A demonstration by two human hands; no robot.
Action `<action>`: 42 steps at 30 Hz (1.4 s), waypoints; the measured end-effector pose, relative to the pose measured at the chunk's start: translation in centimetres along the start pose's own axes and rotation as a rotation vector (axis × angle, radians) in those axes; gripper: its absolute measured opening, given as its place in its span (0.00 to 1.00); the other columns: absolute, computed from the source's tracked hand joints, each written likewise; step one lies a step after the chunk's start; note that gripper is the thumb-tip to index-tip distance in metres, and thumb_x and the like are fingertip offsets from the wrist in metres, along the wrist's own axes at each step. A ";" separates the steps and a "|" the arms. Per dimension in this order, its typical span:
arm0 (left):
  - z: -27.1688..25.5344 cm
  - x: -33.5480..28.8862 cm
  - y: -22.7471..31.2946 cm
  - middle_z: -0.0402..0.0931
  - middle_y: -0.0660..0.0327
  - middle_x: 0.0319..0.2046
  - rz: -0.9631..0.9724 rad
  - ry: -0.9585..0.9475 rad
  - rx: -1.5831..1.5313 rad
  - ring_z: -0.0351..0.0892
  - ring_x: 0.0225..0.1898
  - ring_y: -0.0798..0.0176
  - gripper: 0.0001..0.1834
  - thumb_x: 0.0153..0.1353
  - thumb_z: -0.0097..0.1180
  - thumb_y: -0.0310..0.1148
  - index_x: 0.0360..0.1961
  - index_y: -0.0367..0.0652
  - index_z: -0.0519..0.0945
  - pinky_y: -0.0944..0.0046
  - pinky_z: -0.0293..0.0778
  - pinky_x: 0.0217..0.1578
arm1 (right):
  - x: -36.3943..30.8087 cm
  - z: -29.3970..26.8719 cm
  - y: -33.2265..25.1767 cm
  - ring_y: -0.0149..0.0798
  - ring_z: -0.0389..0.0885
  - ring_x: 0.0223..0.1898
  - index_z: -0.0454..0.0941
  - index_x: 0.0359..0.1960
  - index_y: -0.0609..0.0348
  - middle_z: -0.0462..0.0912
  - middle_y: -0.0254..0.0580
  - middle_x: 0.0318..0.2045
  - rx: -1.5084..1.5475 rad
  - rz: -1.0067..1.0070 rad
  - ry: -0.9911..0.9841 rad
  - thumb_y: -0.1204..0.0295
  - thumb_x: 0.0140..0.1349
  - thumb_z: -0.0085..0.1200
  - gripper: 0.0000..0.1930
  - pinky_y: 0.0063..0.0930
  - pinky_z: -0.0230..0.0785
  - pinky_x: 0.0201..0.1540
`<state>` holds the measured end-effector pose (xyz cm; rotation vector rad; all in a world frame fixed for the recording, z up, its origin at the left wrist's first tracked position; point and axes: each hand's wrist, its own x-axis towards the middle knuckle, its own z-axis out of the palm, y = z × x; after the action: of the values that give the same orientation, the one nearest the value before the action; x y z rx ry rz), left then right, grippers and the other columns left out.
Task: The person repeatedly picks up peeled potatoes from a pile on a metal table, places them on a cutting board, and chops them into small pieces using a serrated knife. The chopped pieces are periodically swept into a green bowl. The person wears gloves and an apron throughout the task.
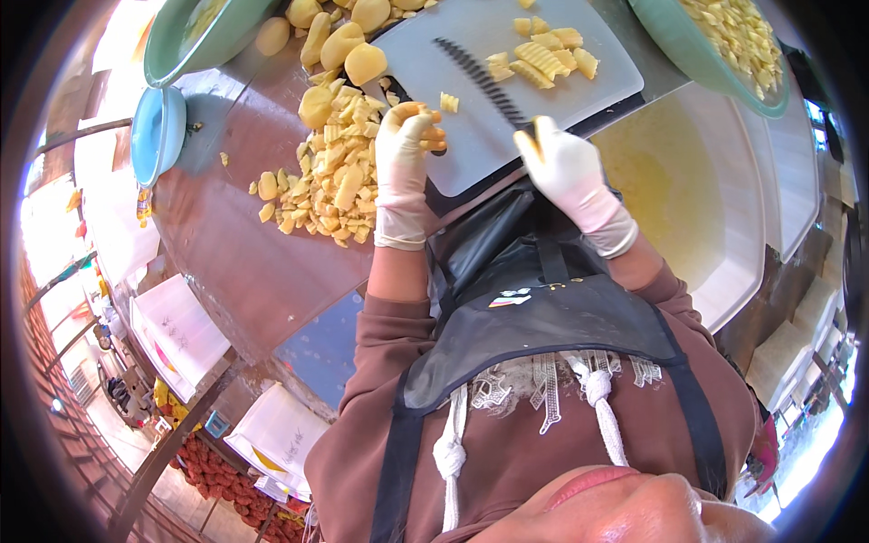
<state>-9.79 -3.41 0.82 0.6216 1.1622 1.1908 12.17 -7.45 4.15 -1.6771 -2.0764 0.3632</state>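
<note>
My right hand (568, 176), in a white glove, is closed round the handle of a crinkle-cut knife (477, 77). Its dark, wavy blade reaches to the far left over a white cutting board (602, 90). Just right of the blade lie ridged potato pieces (540, 63). One small ridged piece (449, 102) sits left of it. My left hand (399, 172), also gloved, is at the board's left edge with its fingers curled in; whether a piece is inside them is hidden. Beside it is a heap of cut potato pieces (330, 176).
Whole peeled potatoes (344, 45) lie beyond the heap. At far right stands a green basin (674, 59) of cut pieces, above a white tub (747, 262) of yellowish liquid. Another green basin (163, 50) and a blue bowl (163, 149) are at far left.
</note>
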 end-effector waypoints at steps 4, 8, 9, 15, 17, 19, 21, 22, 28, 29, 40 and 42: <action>-3.1 -0.4 1.1 0.79 0.55 0.33 0.168 0.213 0.300 0.79 0.27 0.63 0.18 0.59 0.54 0.27 0.51 0.33 0.75 0.66 0.77 0.29 | -1.3 -1.7 3.2 0.53 0.79 0.19 0.71 0.33 0.60 0.78 0.51 0.17 -0.038 0.087 0.043 0.62 0.66 0.52 0.13 0.44 0.68 0.20; -3.6 -0.3 2.3 0.76 0.47 0.47 0.700 0.562 1.321 0.77 0.45 0.51 0.26 0.51 0.57 0.28 0.55 0.38 0.74 0.53 0.73 0.47 | -2.5 -2.2 4.9 0.53 0.80 0.22 0.73 0.37 0.59 0.79 0.51 0.20 -0.109 0.164 0.003 0.62 0.66 0.52 0.12 0.43 0.69 0.23; -2.8 -0.3 2.1 0.72 0.43 0.51 0.777 0.687 1.472 0.72 0.51 0.45 0.27 0.49 0.58 0.28 0.55 0.42 0.75 0.51 0.69 0.53 | -2.7 -2.2 5.0 0.54 0.81 0.24 0.74 0.40 0.60 0.81 0.52 0.22 -0.117 0.201 -0.034 0.62 0.66 0.52 0.13 0.43 0.71 0.25; 2.0 1.8 0.7 0.78 0.55 0.43 0.857 -0.041 1.439 0.77 0.43 0.49 0.19 0.50 0.60 0.27 0.46 0.49 0.81 0.54 0.75 0.46 | -2.7 -2.5 4.6 0.53 0.79 0.20 0.73 0.37 0.60 0.78 0.49 0.18 -0.133 0.089 0.037 0.62 0.66 0.52 0.12 0.43 0.68 0.20; 2.3 3.2 0.2 0.79 0.56 0.35 0.759 -0.212 1.512 0.79 0.37 0.50 0.13 0.53 0.58 0.29 0.41 0.48 0.81 0.55 0.77 0.40 | -2.7 -2.7 4.6 0.53 0.79 0.20 0.73 0.36 0.61 0.79 0.49 0.18 -0.160 0.066 0.043 0.62 0.66 0.52 0.13 0.43 0.68 0.20; 2.3 3.9 -0.6 0.78 0.55 0.33 0.676 -0.205 1.565 0.80 0.35 0.49 0.08 0.54 0.57 0.31 0.37 0.47 0.80 0.54 0.77 0.38 | -2.7 -3.1 4.6 0.53 0.79 0.20 0.74 0.37 0.61 0.79 0.50 0.18 -0.149 0.085 0.042 0.62 0.66 0.51 0.13 0.43 0.68 0.21; 2.3 3.8 -1.4 0.78 0.55 0.32 0.584 -0.134 1.591 0.80 0.33 0.47 0.05 0.54 0.56 0.32 0.33 0.47 0.78 0.52 0.78 0.36 | -2.9 -3.3 4.7 0.53 0.79 0.20 0.74 0.37 0.61 0.79 0.51 0.19 -0.141 0.091 0.048 0.62 0.67 0.51 0.13 0.43 0.68 0.21; 2.1 3.6 -1.4 0.78 0.54 0.32 0.584 -0.120 1.548 0.80 0.33 0.47 0.05 0.54 0.56 0.32 0.33 0.46 0.78 0.52 0.77 0.37 | -2.9 -3.5 4.8 0.54 0.79 0.20 0.74 0.38 0.62 0.79 0.51 0.19 -0.145 0.094 0.051 0.61 0.66 0.51 0.14 0.43 0.68 0.21; -1.1 1.1 2.4 0.79 0.57 0.33 0.704 0.278 1.577 0.78 0.39 0.50 0.11 0.50 0.58 0.30 0.37 0.46 0.80 0.54 0.74 0.40 | -3.5 -5.1 7.6 0.58 0.81 0.26 0.76 0.40 0.61 0.81 0.56 0.24 -0.111 0.224 0.111 0.59 0.66 0.52 0.16 0.46 0.71 0.27; -1.3 0.7 3.1 0.79 0.57 0.36 0.882 0.374 1.555 0.77 0.40 0.50 0.13 0.49 0.59 0.29 0.39 0.46 0.81 0.54 0.73 0.42 | -3.5 -5.3 8.2 0.58 0.81 0.26 0.76 0.40 0.61 0.81 0.56 0.24 -0.099 0.309 0.091 0.58 0.66 0.52 0.16 0.46 0.71 0.27; 12.4 6.7 -1.5 0.76 0.60 0.31 1.163 -0.393 1.713 0.76 0.36 0.54 0.09 0.50 0.57 0.32 0.34 0.45 0.78 0.55 0.73 0.36 | -4.8 -4.7 10.6 0.58 0.81 0.27 0.75 0.39 0.61 0.81 0.55 0.25 -0.020 0.349 0.112 0.61 0.65 0.53 0.14 0.47 0.71 0.28; 12.2 7.8 -1.9 0.76 0.59 0.30 1.197 -0.428 1.662 0.76 0.36 0.53 0.09 0.49 0.60 0.35 0.30 0.45 0.77 0.55 0.72 0.35 | -5.2 -4.8 11.2 0.57 0.81 0.26 0.75 0.39 0.60 0.81 0.54 0.24 -0.025 0.392 0.111 0.61 0.65 0.53 0.14 0.46 0.71 0.27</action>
<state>1.79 5.50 0.49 2.9411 1.1782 0.5654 24.99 -10.28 2.18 -2.0703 -1.6742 0.3554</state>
